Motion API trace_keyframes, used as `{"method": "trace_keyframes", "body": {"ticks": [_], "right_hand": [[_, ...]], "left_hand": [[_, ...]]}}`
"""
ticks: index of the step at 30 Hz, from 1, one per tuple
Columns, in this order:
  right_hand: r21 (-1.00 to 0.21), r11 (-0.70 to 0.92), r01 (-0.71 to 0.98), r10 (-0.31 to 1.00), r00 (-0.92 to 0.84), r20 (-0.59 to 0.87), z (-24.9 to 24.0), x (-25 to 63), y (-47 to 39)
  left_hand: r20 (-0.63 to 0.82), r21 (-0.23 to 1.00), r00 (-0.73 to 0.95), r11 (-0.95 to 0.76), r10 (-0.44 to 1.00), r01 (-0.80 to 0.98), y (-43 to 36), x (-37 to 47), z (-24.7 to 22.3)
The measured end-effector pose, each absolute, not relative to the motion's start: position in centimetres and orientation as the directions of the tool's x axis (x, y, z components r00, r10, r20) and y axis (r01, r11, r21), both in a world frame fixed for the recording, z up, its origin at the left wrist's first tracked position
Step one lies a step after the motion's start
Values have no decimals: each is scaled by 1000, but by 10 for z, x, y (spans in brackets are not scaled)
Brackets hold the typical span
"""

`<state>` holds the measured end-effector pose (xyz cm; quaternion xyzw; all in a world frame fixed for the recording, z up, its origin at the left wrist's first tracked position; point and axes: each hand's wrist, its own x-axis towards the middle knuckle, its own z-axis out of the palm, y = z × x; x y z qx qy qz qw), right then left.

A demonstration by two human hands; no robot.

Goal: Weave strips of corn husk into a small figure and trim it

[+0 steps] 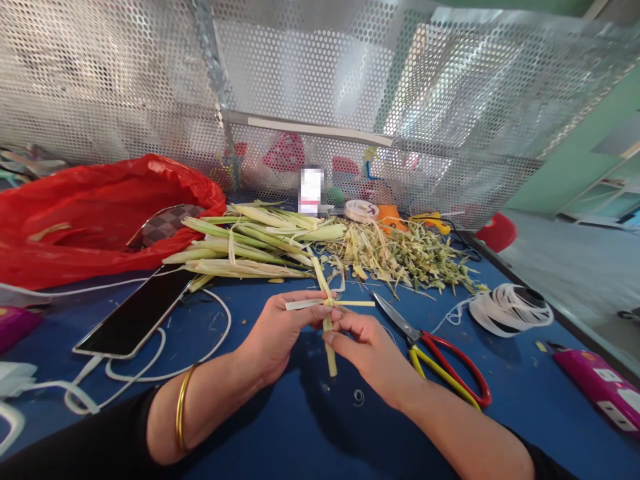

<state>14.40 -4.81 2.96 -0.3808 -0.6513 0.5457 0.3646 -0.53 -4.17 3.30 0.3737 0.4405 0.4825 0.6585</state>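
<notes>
Both hands come together over the blue table at mid-view. Between them is a cross-shaped piece of pale corn husk strips [322,275], with arms pointing up, down and to the sides. My left hand [280,330] pinches it near the crossing, thumb on top. My right hand [367,343] has its thumb and fingers closed on the lower arm, just below the crossing. Behind the hands lies a pile of long green and cream corn husks [250,243]. Scissors [415,340] with one red and one yellow handle lie beside my right hand, blades apart.
A red plastic bag [100,213] sits at back left, near a phone [140,313] with a white cable. Husk scraps [395,253] are heaped behind the scissors. On the right are a spool of white ribbon [513,310] and a magenta case [600,387]. A perforated metal screen [310,73] stands behind.
</notes>
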Motion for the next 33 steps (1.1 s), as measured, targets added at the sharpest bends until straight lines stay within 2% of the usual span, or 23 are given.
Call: {"method": "trace_keyframes", "body": {"ticks": [3, 6, 8, 11, 14, 18, 22, 28, 33], "right_hand": [[-989, 70, 134, 920, -391, 12, 27, 145, -47], [-1000, 7, 22, 977, -213, 2, 27, 148, -44], [-999, 37, 13, 990, -136, 35, 28, 150, -42], [-983, 82, 161, 983, -175, 54, 31, 152, -41], [-971, 67, 228, 976, -218, 16, 32, 151, -43], [-949, 101, 299, 962, -272, 17, 31, 149, -46], [-908, 186, 376, 948, -312, 65, 32, 149, -49], [-920, 191, 342, 940, -333, 72, 32, 148, -54], [-957, 117, 264, 956, -292, 36, 31, 149, -49]], "left_hand": [[-222, 917, 103, 243, 970, -315, -41, -7, 35], [-216, 922, 64, 225, 974, -316, -38, -10, 40], [-246, 920, 72, 256, 967, -297, -37, -12, 43], [-252, 925, 125, 277, 959, -260, -36, -13, 43], [-203, 956, 155, 230, 967, -183, -36, -11, 37], [-182, 981, 90, 187, 979, -54, -36, -8, 30], [-187, 980, 45, 190, 981, -62, -37, -5, 32], [-232, 960, 15, 231, 973, -159, -36, -6, 33], [-271, 946, 125, 288, 954, -147, -33, -12, 39]]}}
